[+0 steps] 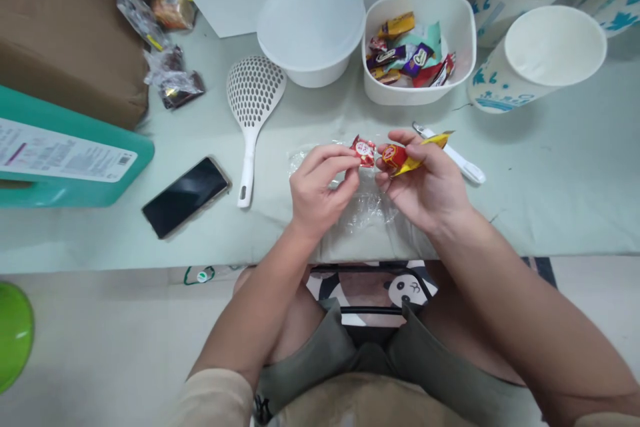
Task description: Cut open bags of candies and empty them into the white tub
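Note:
My left hand [320, 183] pinches a small red wrapped candy [364, 150] between thumb and fingers. My right hand [425, 183] is closed on another candy in an orange and yellow wrapper [400, 157], its twisted end sticking out to the right. Both hands hover over a clear plastic bag [367, 207] lying on the pale green table. Just beyond them stands a white square bowl [463, 27] with several wrapped candies [407, 53] inside.
A white slotted spoon [253, 103] and a black phone [186, 196] lie to the left. A round lidded white bowl [310, 23], paper cups [540, 53], a teal box [65, 157], a brown box [60, 27], snack packets [165, 33] and a white tool [463, 161] surround them.

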The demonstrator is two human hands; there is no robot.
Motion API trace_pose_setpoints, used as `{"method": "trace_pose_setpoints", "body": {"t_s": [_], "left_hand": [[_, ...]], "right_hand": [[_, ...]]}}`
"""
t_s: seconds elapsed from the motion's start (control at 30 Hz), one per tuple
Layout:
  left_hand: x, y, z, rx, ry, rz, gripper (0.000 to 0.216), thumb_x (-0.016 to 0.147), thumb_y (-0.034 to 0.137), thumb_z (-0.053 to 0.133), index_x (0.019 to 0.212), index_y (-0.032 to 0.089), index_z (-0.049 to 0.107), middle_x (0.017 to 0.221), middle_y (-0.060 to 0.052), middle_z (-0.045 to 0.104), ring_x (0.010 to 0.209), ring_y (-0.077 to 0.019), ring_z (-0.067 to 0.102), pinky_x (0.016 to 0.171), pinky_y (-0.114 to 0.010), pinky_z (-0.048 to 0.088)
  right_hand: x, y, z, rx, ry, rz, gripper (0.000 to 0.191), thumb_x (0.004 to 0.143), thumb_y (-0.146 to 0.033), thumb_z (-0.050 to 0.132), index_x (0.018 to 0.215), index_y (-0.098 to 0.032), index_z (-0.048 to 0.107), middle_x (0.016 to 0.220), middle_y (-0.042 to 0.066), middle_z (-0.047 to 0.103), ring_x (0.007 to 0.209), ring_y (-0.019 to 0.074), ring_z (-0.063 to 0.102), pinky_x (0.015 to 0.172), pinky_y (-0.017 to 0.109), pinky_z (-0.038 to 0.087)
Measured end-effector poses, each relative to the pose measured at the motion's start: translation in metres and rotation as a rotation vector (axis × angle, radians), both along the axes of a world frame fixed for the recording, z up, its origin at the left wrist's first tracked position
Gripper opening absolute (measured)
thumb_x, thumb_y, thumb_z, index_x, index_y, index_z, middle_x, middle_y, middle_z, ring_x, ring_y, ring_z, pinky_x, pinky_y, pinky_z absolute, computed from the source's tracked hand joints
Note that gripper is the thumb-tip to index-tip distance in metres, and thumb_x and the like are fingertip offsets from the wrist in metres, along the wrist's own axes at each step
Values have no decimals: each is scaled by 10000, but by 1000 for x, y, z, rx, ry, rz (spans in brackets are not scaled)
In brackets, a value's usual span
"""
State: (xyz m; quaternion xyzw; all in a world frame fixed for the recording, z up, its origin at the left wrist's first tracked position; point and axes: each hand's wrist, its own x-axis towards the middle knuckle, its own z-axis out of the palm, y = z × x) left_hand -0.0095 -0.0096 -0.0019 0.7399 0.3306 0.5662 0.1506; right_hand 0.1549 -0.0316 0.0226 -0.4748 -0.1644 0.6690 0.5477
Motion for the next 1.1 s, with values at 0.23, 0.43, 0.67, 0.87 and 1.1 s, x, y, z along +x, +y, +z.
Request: {"method": "trace_pose_setpoints", "body": {"t_s": [0.23, 0.43, 0.67, 0.87, 1.1], "left_hand": [[6, -5, -6, 101, 88, -140, 189, 880, 17, 694, 983, 174, 721, 1046, -68, 792, 1000, -131, 768, 905, -226, 627], [1, -3, -2, 114, 49, -42, 256, 869, 97, 646, 1104, 191, 686, 1107, -80, 726, 1033, -175, 720, 909, -322, 628], [-10, 8, -1, 45, 7, 67, 159, 867, 142, 616, 996, 219, 669, 956, -25, 657, 890, -150, 662, 821, -316, 567], [-23, 9, 3, -33, 14, 111, 110, 881, 192, 601, 969, 232, 654, 939, -25, 651, 893, -162, 658, 814, -331, 554], [-35, 15, 1, -518, 289, 414, 314, 863, 322, 694, 1157, 216, 683, 1182, -123, 690, 1131, -294, 635, 1012, -469, 519]], "right_hand": [[-8, -4, 0, 2, 179, 54, 314, 691, -327, 856, 940, -257, 679, 844, -46, 698, 721, 88, 649, 648, 203, 581], [4, -3, 8, 58, -94, -98, 379, 732, -236, 833, 1045, -308, 632, 853, -74, 685, 671, 76, 639, 617, 208, 574], [46, 97, 47, 289, -807, -233, 392, 784, 29, 619, 1089, -218, 624, 956, -57, 672, 818, 81, 667, 735, 226, 582], [67, 114, 66, 133, -1317, -17, 510, 834, -185, 784, 1308, -281, 624, 1509, 13, 603, 1425, 220, 548, 1274, 468, 404], [37, -12, -1, 406, -1368, -116, 258, 826, -312, 587, 1037, -206, 691, 1059, 97, 774, 1020, 258, 737, 901, 470, 588]]}}
